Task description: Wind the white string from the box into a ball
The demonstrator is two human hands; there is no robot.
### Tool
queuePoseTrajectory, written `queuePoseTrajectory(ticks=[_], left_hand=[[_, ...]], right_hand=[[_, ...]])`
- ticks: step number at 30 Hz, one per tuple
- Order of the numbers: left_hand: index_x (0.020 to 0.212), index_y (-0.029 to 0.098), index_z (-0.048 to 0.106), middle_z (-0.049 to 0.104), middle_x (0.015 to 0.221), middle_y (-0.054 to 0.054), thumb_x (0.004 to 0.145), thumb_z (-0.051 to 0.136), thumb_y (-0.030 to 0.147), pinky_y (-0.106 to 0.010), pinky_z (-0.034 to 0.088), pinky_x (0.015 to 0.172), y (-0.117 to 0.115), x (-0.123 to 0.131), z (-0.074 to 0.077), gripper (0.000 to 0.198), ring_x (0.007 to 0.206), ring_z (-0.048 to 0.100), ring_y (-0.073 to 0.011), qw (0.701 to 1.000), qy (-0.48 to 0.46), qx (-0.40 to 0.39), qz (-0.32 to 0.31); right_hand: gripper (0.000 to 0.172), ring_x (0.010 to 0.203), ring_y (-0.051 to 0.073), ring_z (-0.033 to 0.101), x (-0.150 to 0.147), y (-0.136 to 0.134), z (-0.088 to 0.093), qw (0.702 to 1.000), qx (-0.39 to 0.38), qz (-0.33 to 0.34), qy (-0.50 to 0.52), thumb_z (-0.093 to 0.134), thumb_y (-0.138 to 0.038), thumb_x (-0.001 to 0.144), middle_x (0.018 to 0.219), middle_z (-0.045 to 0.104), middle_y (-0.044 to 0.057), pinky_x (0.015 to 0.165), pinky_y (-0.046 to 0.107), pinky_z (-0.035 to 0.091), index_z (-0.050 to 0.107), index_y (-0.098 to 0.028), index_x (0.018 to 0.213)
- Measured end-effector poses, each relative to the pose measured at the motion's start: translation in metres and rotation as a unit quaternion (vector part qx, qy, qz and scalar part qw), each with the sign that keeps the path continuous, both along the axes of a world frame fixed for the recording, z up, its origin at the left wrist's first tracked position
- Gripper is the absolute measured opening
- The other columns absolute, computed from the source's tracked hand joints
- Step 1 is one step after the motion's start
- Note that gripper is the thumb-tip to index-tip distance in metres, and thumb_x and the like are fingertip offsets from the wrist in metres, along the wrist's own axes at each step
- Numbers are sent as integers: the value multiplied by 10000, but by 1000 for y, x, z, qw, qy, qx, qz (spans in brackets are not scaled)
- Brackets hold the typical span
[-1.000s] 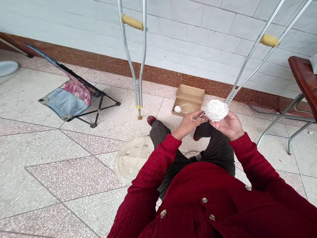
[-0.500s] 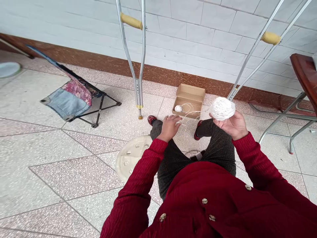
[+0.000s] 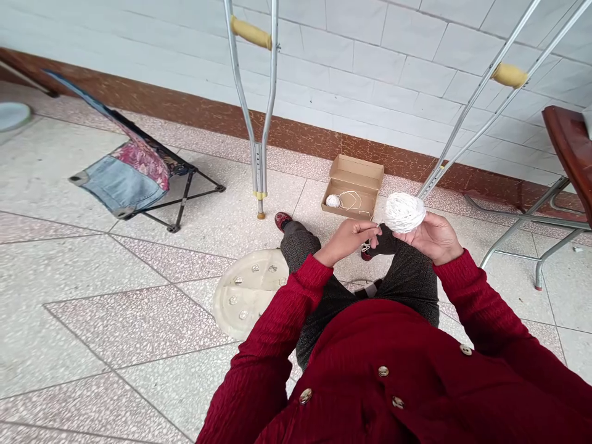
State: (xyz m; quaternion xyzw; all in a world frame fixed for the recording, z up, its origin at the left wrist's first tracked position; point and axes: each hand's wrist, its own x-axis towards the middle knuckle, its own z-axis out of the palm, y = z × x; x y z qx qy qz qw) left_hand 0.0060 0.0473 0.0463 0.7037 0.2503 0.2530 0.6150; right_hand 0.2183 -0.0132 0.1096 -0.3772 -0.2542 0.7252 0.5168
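My right hand (image 3: 432, 237) cradles a large ball of white yarn (image 3: 404, 213) from below, its fingers curled up around the side. My left hand (image 3: 346, 240) reaches across to the ball, and its fingertips pinch a thin strand of white string (image 3: 370, 243) just below the ball. Farther off, a small ball of the same string (image 3: 333, 201) lies inside an open cardboard box (image 3: 354, 200) on the floor, with loose loops trailing beside it.
Two aluminium crutches (image 3: 256, 111) (image 3: 472, 111) lean on the tiled wall. A low folding chair (image 3: 143, 172) stands at left, a round plastic lid with metal studs (image 3: 247, 293) lies by my knee, and a folding bench (image 3: 571, 154) stands at right.
My left hand has moved up and right from beside the box to the big ball and now pinches the string. The ball has shifted slightly left in my right hand.
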Motion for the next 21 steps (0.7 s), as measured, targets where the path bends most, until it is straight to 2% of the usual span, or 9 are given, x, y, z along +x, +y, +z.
queuePoseTrajectory(ticks=[4, 7, 11, 14, 16, 18, 21], left_hand=[[646, 157, 653, 663, 672, -4, 948, 527, 430, -239, 433, 711, -15, -30, -20, 427, 668, 580, -132, 994, 93, 44, 19], [631, 161, 640, 619, 621, 8, 944, 521, 433, -230, 393, 658, -26, -49, -25, 431, 608, 531, -122, 985, 156, 66, 18], [670, 177, 653, 622, 630, -5, 986, 474, 412, -246, 411, 671, -41, -57, -8, 433, 616, 549, -136, 978, 172, 120, -4], [799, 208, 713, 703, 747, -18, 997, 481, 359, -321, 455, 921, -46, -52, 10, 341, 707, 615, -159, 965, 156, 212, 1], [913, 230, 736, 750, 864, -25, 997, 487, 321, -391, 384, 1087, -43, -49, 18, 279, 785, 654, -172, 950, 151, 273, 11], [972, 229, 739, 765, 933, -43, 999, 479, 296, -429, 346, 1137, -35, -48, 20, 270, 836, 675, -185, 937, 161, 311, 25], [969, 210, 738, 764, 897, -60, 994, 483, 279, -458, 364, 1127, -24, -49, 14, 265, 824, 679, -198, 926, 187, 326, 41]], right_hand=[[435, 1126, 254, 660, 11, -2, 5, 999, -4, -35, -14, 692, -294, 807, 1219, 716, 52, 921, 434, 586, 615, -261, 1234], [443, 1117, 241, 659, 17, 5, 8, 996, 24, -61, -61, 728, -258, 786, 1217, 714, 31, 925, 423, 580, 629, -280, 1217], [476, 1038, 219, 649, 16, 24, -5, 968, 88, -98, -213, 808, -226, 703, 1105, 717, 5, 929, 399, 551, 667, -291, 1153], [525, 1096, 250, 592, 5, 31, -28, 916, 150, -100, -359, 840, -193, 623, 1114, 682, 19, 993, 432, 488, 693, -287, 1119], [548, 1126, 276, 561, -7, 27, -45, 878, 182, -42, -440, 840, -177, 597, 1156, 656, 36, 1035, 467, 440, 709, -281, 1118], [547, 1089, 277, 572, -18, 17, -57, 861, 192, 60, -466, 845, -179, 588, 1135, 656, 45, 1037, 474, 420, 719, -265, 1113], [549, 1063, 249, 598, -28, -3, -61, 891, 165, 218, -363, 855, -231, 622, 1139, 670, 51, 999, 421, 433, 700, -239, 1149]])
